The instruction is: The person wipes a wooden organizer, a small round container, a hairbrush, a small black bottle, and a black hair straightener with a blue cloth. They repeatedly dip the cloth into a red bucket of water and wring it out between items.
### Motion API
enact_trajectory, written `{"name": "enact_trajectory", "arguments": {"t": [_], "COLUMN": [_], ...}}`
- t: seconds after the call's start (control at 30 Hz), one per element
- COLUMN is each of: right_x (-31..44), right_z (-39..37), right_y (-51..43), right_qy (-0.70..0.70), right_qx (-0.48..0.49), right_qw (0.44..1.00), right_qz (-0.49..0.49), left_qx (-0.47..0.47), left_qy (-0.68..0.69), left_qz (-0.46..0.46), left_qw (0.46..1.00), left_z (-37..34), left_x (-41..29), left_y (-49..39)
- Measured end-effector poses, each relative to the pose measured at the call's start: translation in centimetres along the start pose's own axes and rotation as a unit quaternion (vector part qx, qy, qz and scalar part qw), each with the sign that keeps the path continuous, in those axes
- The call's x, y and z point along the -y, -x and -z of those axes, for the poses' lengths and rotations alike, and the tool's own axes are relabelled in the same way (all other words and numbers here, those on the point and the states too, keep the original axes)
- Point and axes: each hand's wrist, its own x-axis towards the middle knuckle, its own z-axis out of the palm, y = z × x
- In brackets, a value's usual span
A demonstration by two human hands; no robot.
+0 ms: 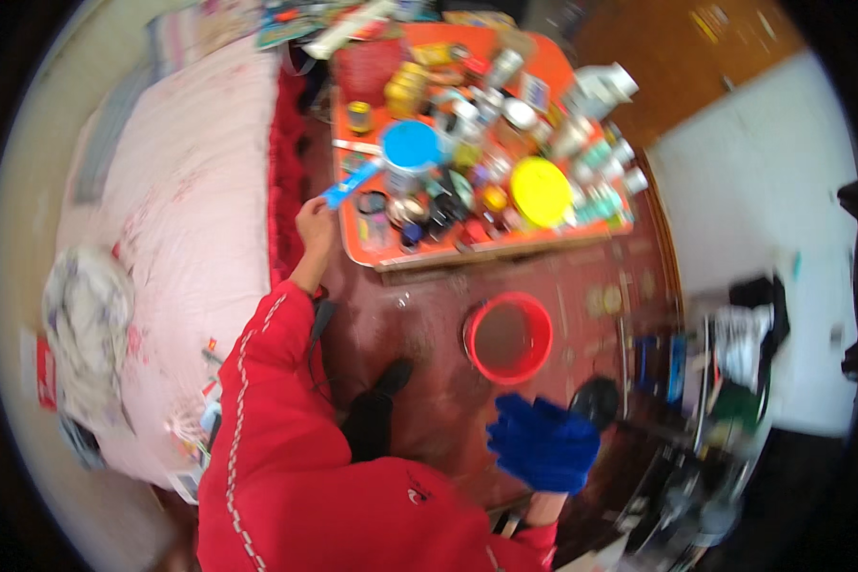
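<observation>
My left hand (316,223) pinches the near end of a flat blue strip (350,186) at the left edge of an orange table (361,247). The strip's far end reaches a tub with a blue lid (411,144). A dark blue cloth or glove (543,443) covers my right hand (543,468), which is held out over the floor at the lower right; whether the fabric is worn or gripped cannot be told. Just above it stands a red bucket (477,357) with murky liquid (503,339) in it.
Bottles and jars crowd the table, among them a round yellow lid (541,191). A bed with a pink sheet (193,179) lies on the left, bearing a bundled cloth (86,329). A cluttered rack (701,429) stands at the right, and a brown door or cabinet (643,57) behind.
</observation>
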Motion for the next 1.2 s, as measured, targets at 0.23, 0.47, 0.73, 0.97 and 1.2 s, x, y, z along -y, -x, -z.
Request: {"name": "enact_trajectory", "arguments": {"t": [0.23, 0.47, 0.73, 0.97, 1.2], "right_x": [-4.4, -12.6, -25.6, -31.7, -32.3], "right_z": [7.3, 15.1, 23.8, 25.4, 28.0], "right_y": [9.8, 26.1, 40.9, 49.4, 53.5], "right_qy": [-0.001, 0.051, 0.336, -0.159, -0.288], "right_qx": [-0.101, -0.278, -0.584, -0.553, -0.565], "right_qw": [0.957, 0.846, 0.542, 0.624, 0.506], "right_qz": [0.272, 0.451, 0.503, 0.529, 0.584], "left_qx": [0.367, 0.778, 0.935, 0.968, 0.949], "left_qy": [0.058, 0.007, 0.012, 0.034, 0.009], "left_qz": [0.023, -0.095, -0.189, -0.229, -0.258], "left_qw": [0.928, 0.621, 0.301, 0.092, 0.18], "left_z": [-3.0, -4.7, 3.2, 11.8, 11.2], "left_x": [-7.2, -19.3, -25.2, -27.4, -26.4], "left_y": [21.3, 49.8, 82.4, 103.7, 112.9]}}
